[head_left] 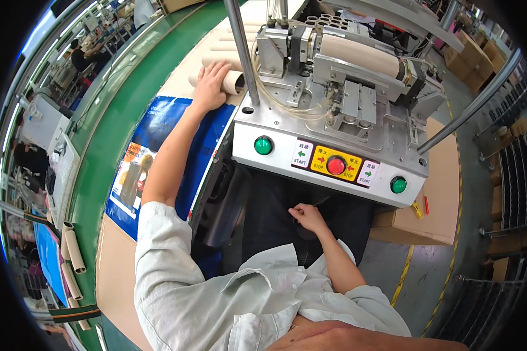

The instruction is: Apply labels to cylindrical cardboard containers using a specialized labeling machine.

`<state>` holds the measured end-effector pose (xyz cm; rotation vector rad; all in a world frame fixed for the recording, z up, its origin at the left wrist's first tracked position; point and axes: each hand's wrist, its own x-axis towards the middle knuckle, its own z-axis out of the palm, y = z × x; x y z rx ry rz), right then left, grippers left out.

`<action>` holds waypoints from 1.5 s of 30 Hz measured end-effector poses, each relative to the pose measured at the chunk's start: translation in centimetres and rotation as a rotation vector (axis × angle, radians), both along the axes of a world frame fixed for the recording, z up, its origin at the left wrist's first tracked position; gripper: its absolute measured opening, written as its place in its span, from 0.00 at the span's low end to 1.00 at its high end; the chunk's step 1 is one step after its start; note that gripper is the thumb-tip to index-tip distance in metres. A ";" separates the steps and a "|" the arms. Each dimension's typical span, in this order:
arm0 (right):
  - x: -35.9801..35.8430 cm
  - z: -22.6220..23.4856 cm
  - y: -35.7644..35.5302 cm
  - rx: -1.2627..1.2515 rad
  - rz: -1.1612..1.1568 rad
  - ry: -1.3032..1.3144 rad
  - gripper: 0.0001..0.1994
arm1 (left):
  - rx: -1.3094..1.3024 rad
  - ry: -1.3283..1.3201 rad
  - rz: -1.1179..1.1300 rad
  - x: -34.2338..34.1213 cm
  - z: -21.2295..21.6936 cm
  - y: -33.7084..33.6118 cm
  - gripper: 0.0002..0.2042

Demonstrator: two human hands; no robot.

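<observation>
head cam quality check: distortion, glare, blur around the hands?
Head view: strong fisheye, so the steel pole and green conveyor belt bow toward a black vignetted rim; bright glare blows out the windows at far left; the metal machine panel shows soft sheen, not clipped; left hand on the cardboard tube and right hand on the lap are both sharp, without motion blur.

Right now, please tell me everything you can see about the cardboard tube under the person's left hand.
The cardboard tube is a pale beige, hollow roll that looks like plain cardboard. It lies on its side, with its round open end facing the metal machine. It is the nearest one of a row of similar tubes lying side by side on a pale surface left of the machine. The left hand rests flat on top of it, fingers spread, covering most of its length.
</observation>
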<state>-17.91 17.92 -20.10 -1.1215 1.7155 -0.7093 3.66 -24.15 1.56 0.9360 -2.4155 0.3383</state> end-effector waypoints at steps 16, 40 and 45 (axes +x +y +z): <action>0.6 -3.5 -2.2 0.065 0.008 -0.074 0.18 | -0.069 0.059 -0.009 -4.2 -1.5 -7.2 0.34; -0.3 -13.1 -3.0 0.219 -0.133 -0.363 0.38 | 0.117 0.477 0.281 -2.6 -4.1 -7.1 0.51; -0.7 -12.2 -2.5 0.228 -0.076 -0.231 0.34 | 0.376 0.530 0.275 3.6 -3.9 0.3 0.51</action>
